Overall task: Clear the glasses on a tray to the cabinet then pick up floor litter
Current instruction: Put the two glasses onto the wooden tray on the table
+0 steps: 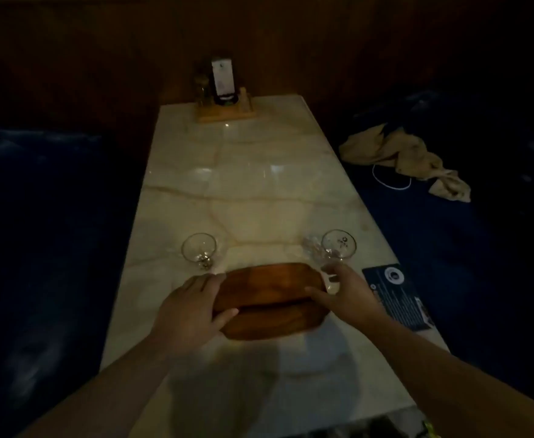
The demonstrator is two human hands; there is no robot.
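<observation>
A brown wooden tray (269,289) lies on the pale marble table (246,191) in front of me, with nothing on it. My left hand (190,308) grips its left end, thumb on the near rim. My right hand (344,292) holds its right end. One clear stemmed glass (198,249) stands on the table just beyond the tray's left corner. A second stemmed glass (338,245) stands beyond the right corner, close to my right fingers. The room is dim.
A wooden caddy (224,99) with a card and bottles sits at the table's far end. A dark menu card (397,295) lies at the right edge. Blue bench seats flank the table; a crumpled tan cloth (398,156) and a white cable (392,181) lie on the right seat.
</observation>
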